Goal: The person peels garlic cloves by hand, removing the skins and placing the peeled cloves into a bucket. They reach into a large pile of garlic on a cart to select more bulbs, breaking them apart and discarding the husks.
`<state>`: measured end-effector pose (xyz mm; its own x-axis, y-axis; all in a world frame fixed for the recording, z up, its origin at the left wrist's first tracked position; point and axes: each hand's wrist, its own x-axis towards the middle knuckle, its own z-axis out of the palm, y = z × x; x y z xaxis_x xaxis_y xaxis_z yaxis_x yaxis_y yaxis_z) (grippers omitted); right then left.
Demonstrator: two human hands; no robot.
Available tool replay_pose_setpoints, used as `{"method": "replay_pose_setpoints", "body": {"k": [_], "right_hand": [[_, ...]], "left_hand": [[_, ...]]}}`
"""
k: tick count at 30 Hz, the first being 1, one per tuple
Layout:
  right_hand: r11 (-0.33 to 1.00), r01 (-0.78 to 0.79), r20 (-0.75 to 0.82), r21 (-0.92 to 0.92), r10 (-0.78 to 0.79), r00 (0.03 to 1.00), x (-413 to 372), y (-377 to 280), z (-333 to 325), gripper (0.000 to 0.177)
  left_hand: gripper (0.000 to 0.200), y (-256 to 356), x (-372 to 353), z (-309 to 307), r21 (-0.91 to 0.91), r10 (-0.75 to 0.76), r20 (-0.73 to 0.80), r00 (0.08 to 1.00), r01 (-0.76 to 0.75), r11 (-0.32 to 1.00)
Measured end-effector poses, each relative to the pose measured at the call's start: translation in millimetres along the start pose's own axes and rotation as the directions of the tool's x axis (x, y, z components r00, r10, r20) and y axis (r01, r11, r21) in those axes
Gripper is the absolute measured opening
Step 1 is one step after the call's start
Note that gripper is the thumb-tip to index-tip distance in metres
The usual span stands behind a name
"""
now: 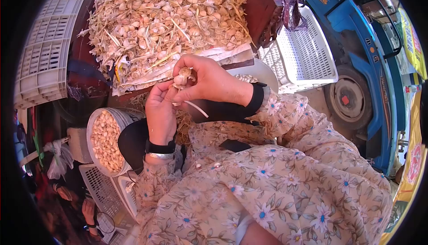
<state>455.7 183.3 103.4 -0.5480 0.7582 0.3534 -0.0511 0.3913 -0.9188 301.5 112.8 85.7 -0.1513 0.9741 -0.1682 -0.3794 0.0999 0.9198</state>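
A partly broken garlic bulb (pixel 183 76) with papery skin is held up between my hands, over my lap. My right hand (pixel 214 81) has its thumb and fingers closed around the bulb from the right. From below left, the fingers of my left hand (pixel 161 111) pinch its lower side. A pale, thin stem (pixel 197 109) sticks out below my right thumb. Just beyond my hands lies a large heap of garlic cloves, skins and dry stalks (pixel 169 22) on a table. To the left of my left wrist, a white bucket (pixel 126 118) holds peeled-looking cloves (pixel 107 142).
White plastic crates (pixel 49 44) are stacked at the left, and another white basket (pixel 307 49) stands right of the table. A round basin (pixel 269 73) sits beside it. A blue vehicle (pixel 379 98) stands at the right. At lower left are another person's hands (pixel 89 211).
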Motion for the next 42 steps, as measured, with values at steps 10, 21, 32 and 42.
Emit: {"method": "replay_pose_setpoints", "body": {"k": [10,21,32,42], "right_hand": [[0.591,-0.455,0.354,0.666,0.287,0.89,-39,-16,-20,0.025],[0.879,-0.388,-0.089,0.278,0.426,0.9,-98,-40,-107,0.022],[0.813,-0.559,-0.118,0.164,0.579,0.807,-150,-36,-120,0.025],[0.712,-0.625,-0.246,-0.32,0.575,0.781,-207,-33,-137,0.027]], "left_hand": [[0.018,8,-38,10,-0.108,-0.063,0.328,0.943,0.103,0.989],[0.019,-7,-17,70,0.125,-0.174,0.393,0.903,0.135,0.983],[0.023,-10,-21,99,-0.063,-0.152,0.688,0.709,0.268,0.961],[0.042,-52,-3,119,0.544,-0.028,0.648,0.761,-0.437,0.716]]}}
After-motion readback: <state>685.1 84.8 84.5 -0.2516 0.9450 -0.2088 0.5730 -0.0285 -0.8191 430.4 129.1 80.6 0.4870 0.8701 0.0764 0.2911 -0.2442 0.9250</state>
